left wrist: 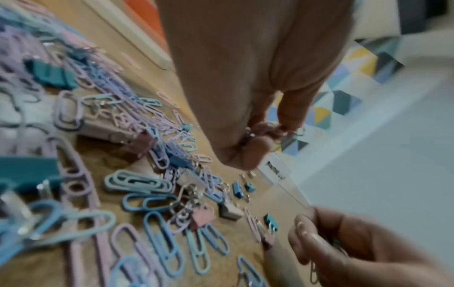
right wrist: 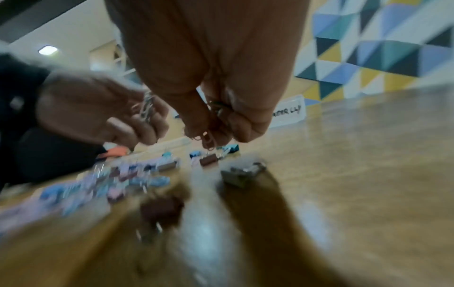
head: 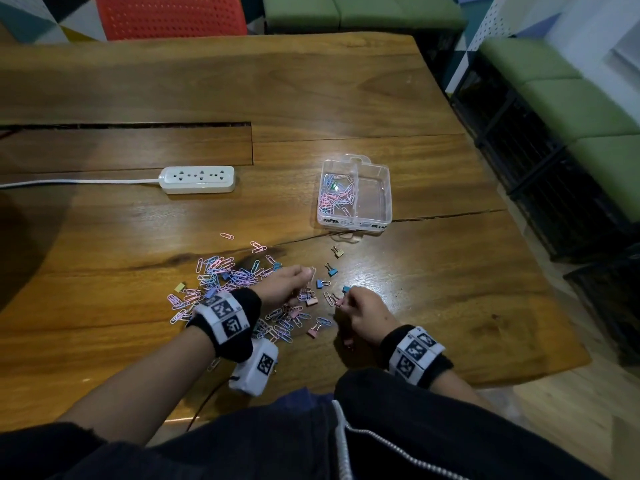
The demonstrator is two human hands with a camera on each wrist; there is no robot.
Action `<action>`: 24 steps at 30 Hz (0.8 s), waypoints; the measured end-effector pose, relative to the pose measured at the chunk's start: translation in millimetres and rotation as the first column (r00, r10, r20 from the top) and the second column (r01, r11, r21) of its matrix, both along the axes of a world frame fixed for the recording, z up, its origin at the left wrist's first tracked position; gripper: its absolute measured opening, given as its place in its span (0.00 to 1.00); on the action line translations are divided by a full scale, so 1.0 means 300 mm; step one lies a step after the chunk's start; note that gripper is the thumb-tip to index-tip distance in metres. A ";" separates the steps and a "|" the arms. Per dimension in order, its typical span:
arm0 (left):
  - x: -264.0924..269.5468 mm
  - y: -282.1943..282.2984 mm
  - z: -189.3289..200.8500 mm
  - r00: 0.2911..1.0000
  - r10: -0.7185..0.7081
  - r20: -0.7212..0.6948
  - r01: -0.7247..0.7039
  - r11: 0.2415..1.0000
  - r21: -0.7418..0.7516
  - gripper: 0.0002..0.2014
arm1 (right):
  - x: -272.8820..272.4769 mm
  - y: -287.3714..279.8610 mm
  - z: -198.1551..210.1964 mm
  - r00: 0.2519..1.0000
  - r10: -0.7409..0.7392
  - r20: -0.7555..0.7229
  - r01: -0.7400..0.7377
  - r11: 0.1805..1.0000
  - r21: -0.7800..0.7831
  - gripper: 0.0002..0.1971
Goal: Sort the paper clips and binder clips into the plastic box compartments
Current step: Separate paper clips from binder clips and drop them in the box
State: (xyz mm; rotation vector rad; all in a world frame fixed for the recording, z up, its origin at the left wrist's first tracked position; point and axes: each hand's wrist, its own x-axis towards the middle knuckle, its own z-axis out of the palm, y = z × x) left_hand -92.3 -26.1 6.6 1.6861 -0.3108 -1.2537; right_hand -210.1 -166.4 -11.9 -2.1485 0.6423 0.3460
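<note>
I am seated at a large wooden table (head: 311,98), looking down at both my hands near its near edge. Beyond the far edge stands an orange chair (head: 169,15); green cushioned benches (head: 588,109) line the right side. A white power strip (head: 198,179) lies left of the table's middle, its cord running off toward the left edge.

Right of the middle sits the clear plastic box (head: 384,188), open, with two compartments. Its left compartment holds a heap of pastel paper clips; the right compartment looks bare, though the clear plastic makes this hard to judge.

A wide scatter of pink, blue and lilac paper clips (head: 221,275) spreads across the table close to the near edge, mostly under and to the left of my left wrist. Small binder clips (head: 331,270) in blue, pink, yellow and gold lie among and to the right of them, between my hands and the box.

My left hand (head: 284,284) hovers over the pile, fingers curled and pinching a small bunch of paper clips. My right hand (head: 362,313), just beside it to the right, is curled into a loose fist around several clips, some dangling from the fingertips (right wrist: 236,124). Both wrists wear black bands with patterned markers.
</note>
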 end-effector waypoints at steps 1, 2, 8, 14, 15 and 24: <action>0.007 0.003 0.009 0.989 0.071 -0.127 -0.079 0.995 -0.060 0.10 | 0.002 -0.004 0.011 0.995 -0.090 0.033 0.087 0.993 0.085 0.10; 0.015 0.007 0.012 0.971 0.115 -0.211 -0.139 0.985 -0.101 0.10 | 0.004 -0.008 0.024 0.985 -0.163 0.059 0.152 0.975 0.163 0.09; 0.028 0.025 0.004 0.926 0.153 -0.346 -0.208 0.970 -0.128 0.09 | 0.015 -0.016 0.075 0.971 -0.231 -0.054 0.228 0.840 0.493 0.14; 0.032 0.037 -0.011 0.853 0.266 -0.449 -0.346 0.932 -0.106 0.09 | 0.041 -0.010 0.049 0.958 -0.231 -0.172 0.263 0.945 0.193 0.15; 0.034 0.040 -0.012 0.837 0.280 -0.470 -0.367 0.925 -0.102 0.10 | 0.042 -0.015 0.043 0.942 -0.303 -0.144 0.327 0.928 0.181 0.14; 0.038 0.047 -0.029 0.802 0.333 -0.496 -0.420 0.905 -0.072 0.15 | 0.025 -0.029 0.032 0.868 -0.468 -0.165 0.481 0.710 0.515 0.15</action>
